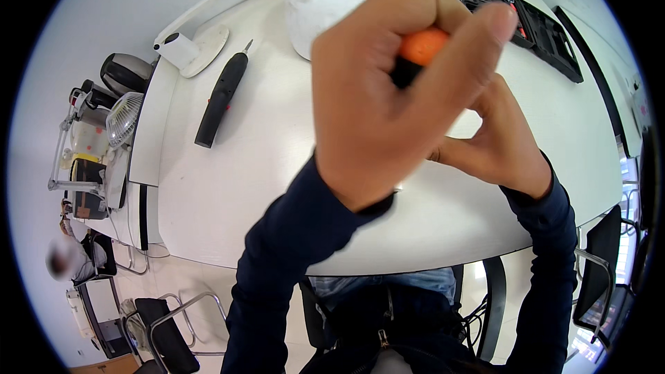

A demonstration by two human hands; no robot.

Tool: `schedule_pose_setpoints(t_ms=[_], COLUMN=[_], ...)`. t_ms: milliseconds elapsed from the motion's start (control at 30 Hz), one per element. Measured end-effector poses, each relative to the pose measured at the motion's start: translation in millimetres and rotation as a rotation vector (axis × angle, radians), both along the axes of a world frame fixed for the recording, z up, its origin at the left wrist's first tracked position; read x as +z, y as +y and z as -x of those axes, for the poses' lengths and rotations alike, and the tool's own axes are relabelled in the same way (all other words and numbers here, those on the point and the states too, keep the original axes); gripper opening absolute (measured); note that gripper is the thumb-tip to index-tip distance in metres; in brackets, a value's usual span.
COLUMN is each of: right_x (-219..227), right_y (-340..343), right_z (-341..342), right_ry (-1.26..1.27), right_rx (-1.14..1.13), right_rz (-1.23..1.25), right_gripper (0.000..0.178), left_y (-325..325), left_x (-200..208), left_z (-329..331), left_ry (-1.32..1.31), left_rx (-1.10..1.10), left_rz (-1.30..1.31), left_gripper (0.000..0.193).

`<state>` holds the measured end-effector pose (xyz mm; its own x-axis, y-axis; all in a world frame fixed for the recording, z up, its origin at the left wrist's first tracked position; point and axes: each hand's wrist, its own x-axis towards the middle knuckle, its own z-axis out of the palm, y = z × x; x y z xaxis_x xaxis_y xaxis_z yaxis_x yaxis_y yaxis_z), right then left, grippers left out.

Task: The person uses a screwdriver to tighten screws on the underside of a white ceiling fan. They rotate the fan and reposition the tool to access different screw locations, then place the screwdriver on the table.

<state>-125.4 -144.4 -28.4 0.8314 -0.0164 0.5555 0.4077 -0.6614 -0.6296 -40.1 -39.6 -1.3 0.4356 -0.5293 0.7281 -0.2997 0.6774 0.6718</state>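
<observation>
Above the middle of the white counter [228, 201], the left hand [377, 97] is raised close to the camera, its fingers curled round an orange-and-black handle [424, 47]. What shows of that handle is a smooth, rounded orange end with a black part just below it; the rest is hidden by the fingers and thumb. Beyond and below it, the right hand [509, 145] is bent with thumb and fingers curved toward each other, but its fingertips are partly covered, so I cannot tell whether it grips anything. By the counter's far edge stands a white, rounded appliance [312, 10] with rings of slots on its upper face. Near the far left corner, a slim black power screwdriver [223, 97] with a red button lies beside a white lamp's round base [208, 54]. An open black tool case [554, 41] rests at the far right corner.
</observation>
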Motion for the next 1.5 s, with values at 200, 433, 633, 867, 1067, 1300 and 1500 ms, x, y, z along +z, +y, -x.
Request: schedule_pose_setpoints(t_ms=[200, 433, 633, 867, 1067, 1300, 1500], right_x=[2.0, -1.4, -3.2, 0.9, 3.7, -4.1, 26.2], right_y=[0.1, -2.3, 9.8, 2.8, 0.2, 5.4, 2.1], right_z=[5.9, 1.3, 3.1, 3.9, 6.1, 2.7, 19.0], right_ry=[0.027, 0.014, -0.198, -0.064, -0.019, -0.102, -0.010], right_rx=[0.031, 0.164, -0.032, 0.121, 0.185, 0.007, -0.067], right_rz=[0.113, 0.034, 0.068, -0.007, -0.028, -0.042, 0.218], right_gripper=[0.045, 0.036, 0.026, 0.025, 0.028, 0.028, 0.017], left_y=[-4.7, 1.0, -8.8, -17.0, -16.3, -18.0, -1.0], left_x=[-4.0, 1.2, -4.5, -11.1, -6.9, -7.4, -6.0], left_z=[-4.6, -8.5, -1.5, -2.9, -1.7, 5.2, -18.1], left_ry=[-0.015, 0.113, -0.362, -0.141, -0.100, -0.056, 0.080], left_rx=[-0.014, -0.404, 0.289, -0.054, -0.079, 0.027, -0.206], left_rz=[0.014, 0.017, 0.152, 0.271, 0.164, 0.157, -0.026], left_gripper=[0.032, 0.031, 0.019, 0.012, 0.017, 0.028, 0.031])
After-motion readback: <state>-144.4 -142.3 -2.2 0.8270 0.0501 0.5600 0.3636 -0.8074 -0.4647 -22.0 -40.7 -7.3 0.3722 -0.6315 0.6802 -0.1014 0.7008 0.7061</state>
